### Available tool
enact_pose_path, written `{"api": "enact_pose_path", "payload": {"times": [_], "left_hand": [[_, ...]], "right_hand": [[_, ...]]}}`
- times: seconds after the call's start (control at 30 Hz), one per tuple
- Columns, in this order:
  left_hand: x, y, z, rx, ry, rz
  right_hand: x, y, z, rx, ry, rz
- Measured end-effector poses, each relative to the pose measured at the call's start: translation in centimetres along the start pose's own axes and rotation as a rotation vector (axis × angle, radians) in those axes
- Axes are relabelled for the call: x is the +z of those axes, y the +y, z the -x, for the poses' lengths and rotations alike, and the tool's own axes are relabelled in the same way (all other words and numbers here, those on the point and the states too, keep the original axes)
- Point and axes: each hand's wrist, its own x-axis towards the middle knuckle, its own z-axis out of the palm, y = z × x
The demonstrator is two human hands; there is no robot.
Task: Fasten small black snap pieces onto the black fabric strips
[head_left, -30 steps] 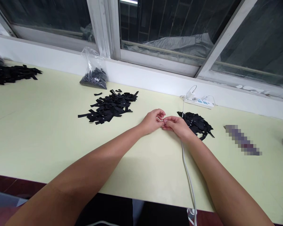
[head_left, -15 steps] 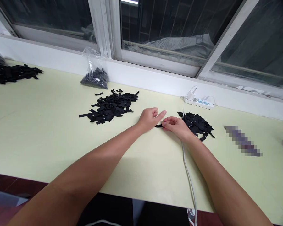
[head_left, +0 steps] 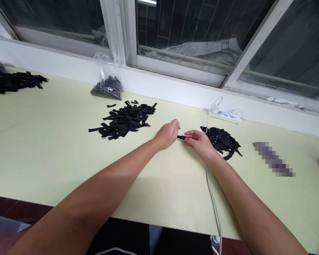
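A short black fabric strip (head_left: 181,137) with a small shiny spot, perhaps a snap, stretches between my hands above the table. My right hand (head_left: 200,142) pinches its right end between thumb and fingers. At the strip's left end, my left hand (head_left: 167,135) is closed, fingers curled in; its fingertips are partly hidden. Beyond my left hand lies a loose pile of black strips (head_left: 127,120), some with small shiny dots. Another pile of black strips (head_left: 223,140) sits just right of my right hand.
A clear plastic bag (head_left: 106,85) of black pieces stands against the wall. At the far left is another black heap (head_left: 16,82). A white power strip (head_left: 225,115) lies behind the right pile, and its cable (head_left: 212,191) runs under my right wrist. A blurred-out object (head_left: 273,159) lies right.
My left thumb, stretched out before, has folded in against the fingers at the strip's left end. The strip between my hands now shows more and lies straighter.
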Motion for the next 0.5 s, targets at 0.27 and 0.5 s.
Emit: {"api": "enact_pose_path", "payload": {"times": [0.27, 0.5], "left_hand": [[0.03, 1.14, 0.55, 0.202, -0.146, -0.180], [0.35, 0.58, 0.51, 0.106, -0.155, -0.131]], "right_hand": [[-0.45, 0.55, -0.63, 0.024, 0.098, -0.235], [-0.19, 0.46, -0.32, -0.009, 0.042, -0.246]]}}
